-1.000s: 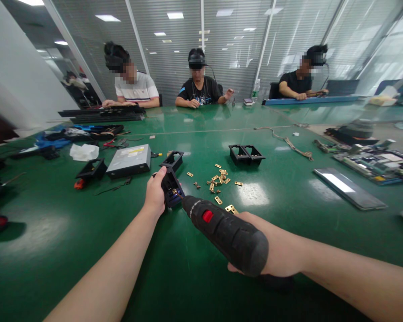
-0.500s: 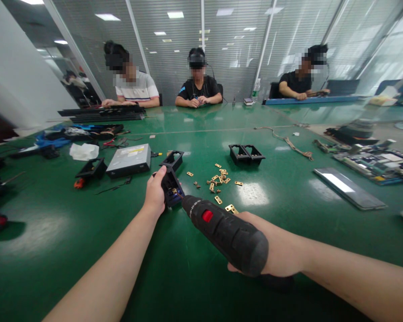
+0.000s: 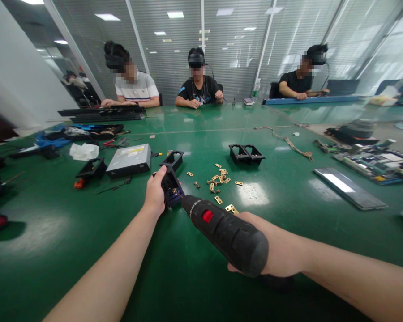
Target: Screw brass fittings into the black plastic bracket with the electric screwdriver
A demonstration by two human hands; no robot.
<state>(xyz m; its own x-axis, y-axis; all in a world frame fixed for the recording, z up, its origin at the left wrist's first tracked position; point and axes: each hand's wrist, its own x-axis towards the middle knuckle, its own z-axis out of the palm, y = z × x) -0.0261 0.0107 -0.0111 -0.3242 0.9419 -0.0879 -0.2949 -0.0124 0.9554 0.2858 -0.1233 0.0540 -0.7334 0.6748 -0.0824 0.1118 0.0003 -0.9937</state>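
Observation:
My left hand (image 3: pixel 156 192) grips a black plastic frame (image 3: pixel 170 179), tilted, with its thumb on the upper edge. Inside the frame a small brass piece (image 3: pixel 175 191) shows. My right hand (image 3: pixel 275 243) is wrapped round a black cordless drill (image 3: pixel 226 235) with a red switch; the drill body hides most of the fingers. The drill's bit points into the frame at the brass piece; whether the tip touches is too small to tell. Just right of the frame lie loose brass plates (image 3: pixel 218 200) and small screws (image 3: pixel 196 184) on the green table (image 3: pixel 174 277).
Black frames (image 3: pixel 246 154) stand beyond the brass parts, and another frame (image 3: pixel 173 160) is behind my left hand. A metal disc drive (image 3: pixel 129 159) sits to the left. At right are a dark flat panel (image 3: pixel 349 188) and circuit boards (image 3: pixel 376 158). Several people sit opposite.
My hands, the frame and the drill hold nearly the same position. Across the table, the middle person has moved their hands apart, raising one.

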